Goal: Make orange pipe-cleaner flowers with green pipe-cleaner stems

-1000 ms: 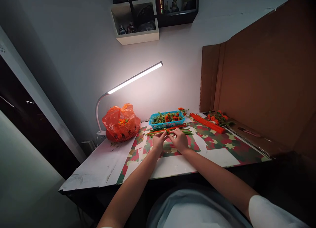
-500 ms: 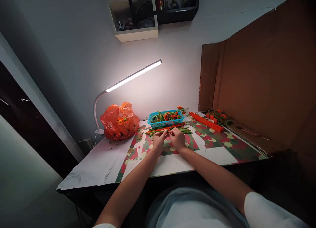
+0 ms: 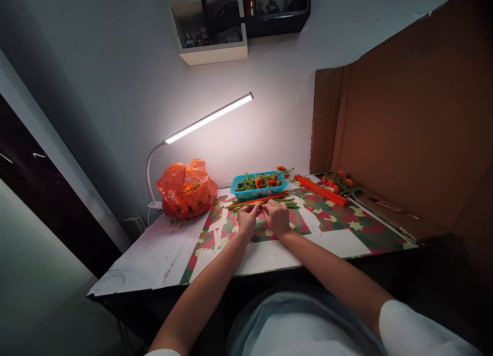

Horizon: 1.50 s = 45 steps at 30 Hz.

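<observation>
My left hand (image 3: 248, 218) and my right hand (image 3: 276, 216) meet over the middle of the table, fingertips pinched close together. Between them is a small green piece (image 3: 261, 203), mostly hidden by the fingers, so its kind does not show. Just behind the hands lie thin green stems (image 3: 291, 205) and red stems (image 3: 278, 195), side by side like pipe cleaners. A blue plastic basket (image 3: 252, 194) stands beyond these, holding orange flowers (image 3: 271, 182) with green stalks.
An orange plastic bag (image 3: 185, 202) with small orange and yellow pieces sits left, beside a lit desk lamp (image 3: 210, 120). Rightward lie a bundle of red-orange stems (image 3: 322, 191) and more orange flowers (image 3: 336, 183). A cardboard panel (image 3: 400, 125) borders the table's right side.
My right hand's fingers have shifted slightly and curled in closer around the small piece. Both hands otherwise stay in place, and the objects on the table have not moved.
</observation>
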### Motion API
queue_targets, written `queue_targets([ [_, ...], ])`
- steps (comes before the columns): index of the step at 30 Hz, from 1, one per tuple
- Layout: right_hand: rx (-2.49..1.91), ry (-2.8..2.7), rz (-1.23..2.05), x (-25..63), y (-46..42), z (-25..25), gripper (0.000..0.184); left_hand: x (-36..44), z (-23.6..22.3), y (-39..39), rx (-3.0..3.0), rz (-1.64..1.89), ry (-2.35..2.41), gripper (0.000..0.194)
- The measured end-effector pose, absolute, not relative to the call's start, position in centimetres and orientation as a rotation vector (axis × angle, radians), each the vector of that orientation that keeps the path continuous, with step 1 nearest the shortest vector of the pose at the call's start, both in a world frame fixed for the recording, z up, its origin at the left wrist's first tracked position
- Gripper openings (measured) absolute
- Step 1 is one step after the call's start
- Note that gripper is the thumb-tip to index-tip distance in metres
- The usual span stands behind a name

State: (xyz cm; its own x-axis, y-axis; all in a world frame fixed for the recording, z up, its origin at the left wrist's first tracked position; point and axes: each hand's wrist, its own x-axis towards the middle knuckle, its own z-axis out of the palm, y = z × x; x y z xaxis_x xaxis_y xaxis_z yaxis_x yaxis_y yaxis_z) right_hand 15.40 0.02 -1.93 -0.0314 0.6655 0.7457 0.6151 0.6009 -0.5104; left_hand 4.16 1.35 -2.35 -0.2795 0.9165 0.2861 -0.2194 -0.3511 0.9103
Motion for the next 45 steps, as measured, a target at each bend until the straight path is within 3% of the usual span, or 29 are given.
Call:
queue_targets([
  [7, -1.094, -1.461, 0.375, 14.5, 0.0, -1.9, 0.012, 4.7, -2.4, 1.4, 1.206, 1.846, 1.071, 0.029],
  [13, -1.086, -1.175, 0.922, 13.9, 1.0, -2.6, 0.015, 5.4, -1.9, 0.9, 1.288, 1.893, 1.055, 0.026],
  [18, -0.882, -1.090, 1.411, 14.3, 1.6, -2.6, 0.027, 5.4, -1.4, 0.4, 1.316, 1.884, 0.982, 0.022],
  [23, -0.600, -1.008, 1.633, 14.6, 1.3, -1.6, 0.022, 4.8, -0.5, 0.2, 1.313, 1.826, 0.863, 0.024],
  [32, -0.564, -0.866, 1.672, 14.0, -0.3, -0.8, 0.031, 4.1, -0.1, 0.1, 1.259, 1.755, 0.810, 0.028],
  [38, -0.721, -0.859, 1.521, 14.3, -0.7, -0.9, 0.040, 4.0, -0.2, 0.3, 1.199, 1.744, 0.834, 0.031],
  [45, -0.891, -0.958, 1.275, 14.1, -0.5, -1.4, 0.035, 4.3, -0.6, 0.4, 1.181, 1.688, 0.826, 0.035],
])
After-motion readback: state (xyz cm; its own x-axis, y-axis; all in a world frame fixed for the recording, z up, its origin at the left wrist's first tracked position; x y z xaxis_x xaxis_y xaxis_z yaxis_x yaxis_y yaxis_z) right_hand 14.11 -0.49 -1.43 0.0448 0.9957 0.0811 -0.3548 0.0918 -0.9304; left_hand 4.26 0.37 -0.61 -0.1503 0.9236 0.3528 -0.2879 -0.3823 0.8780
